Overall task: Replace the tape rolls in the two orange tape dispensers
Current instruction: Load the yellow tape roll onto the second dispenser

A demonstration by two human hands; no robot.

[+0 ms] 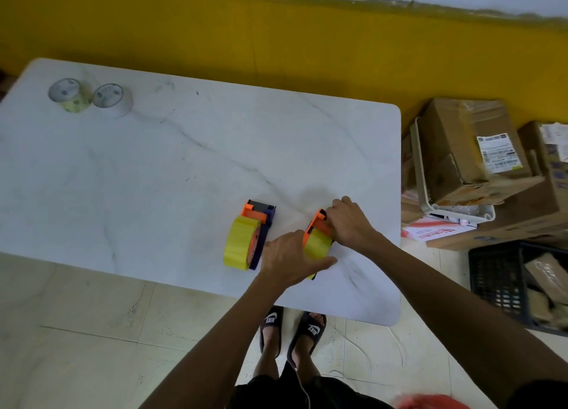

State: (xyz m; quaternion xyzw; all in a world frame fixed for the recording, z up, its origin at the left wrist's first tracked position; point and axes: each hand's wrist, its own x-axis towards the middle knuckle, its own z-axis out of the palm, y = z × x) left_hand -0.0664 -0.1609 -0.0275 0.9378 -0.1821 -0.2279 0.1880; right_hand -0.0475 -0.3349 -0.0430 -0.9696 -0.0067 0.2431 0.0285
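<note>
Two orange tape dispensers lie on the white marble table. The left dispenser holds a yellow tape roll and nobody touches it. The right dispenser carries another yellow roll. My left hand presses on that roll from the near side, partly hiding it. My right hand grips the orange head of the right dispenser. Two more tape rolls stand at the far left corner: a yellowish one and a whitish one.
To the right of the table, cardboard boxes sit in a white basket, and a dark crate stands on the tiled floor. A yellow wall runs behind. My sandalled feet are under the near edge.
</note>
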